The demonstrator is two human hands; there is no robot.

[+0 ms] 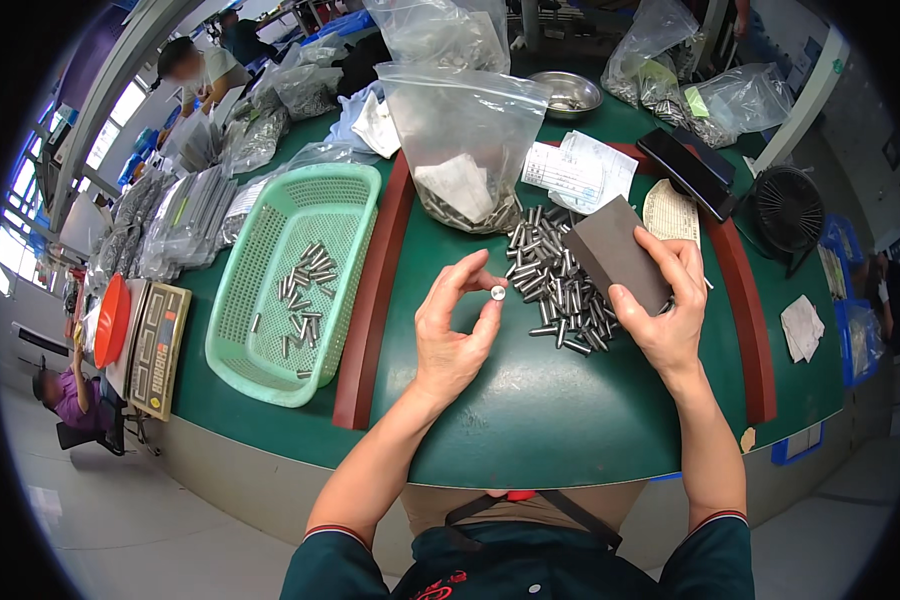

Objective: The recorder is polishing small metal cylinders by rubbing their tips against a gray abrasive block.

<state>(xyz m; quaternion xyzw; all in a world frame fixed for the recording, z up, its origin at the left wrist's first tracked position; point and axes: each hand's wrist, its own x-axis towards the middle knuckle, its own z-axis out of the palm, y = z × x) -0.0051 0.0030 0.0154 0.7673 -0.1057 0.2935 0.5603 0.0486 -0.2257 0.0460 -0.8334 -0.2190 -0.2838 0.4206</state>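
My left hand (452, 330) is closed in a pinch on a small metal pin (498, 293), whose round, shiny end faces up toward me. In my right hand (670, 305) is a dark grey rectangular block (610, 250), tilted, with the thumb on its near side and the fingers over its right edge. Between the hands lies a loose heap of short steel pins (570, 300), partly hidden under the block. To the left, a pale green plastic basket (232, 310) has several similar pins (305, 290) scattered on its bottom.
Dark red rails (370, 320) border the green tabletop (530, 430). A clear bag of pins (460, 150) stands behind the heap, beside papers (585, 165), a metal bowl (567, 92) and a phone (685, 170). A black fan (785, 210) stands right, a scale (160, 350) left. Other people sit farther away.
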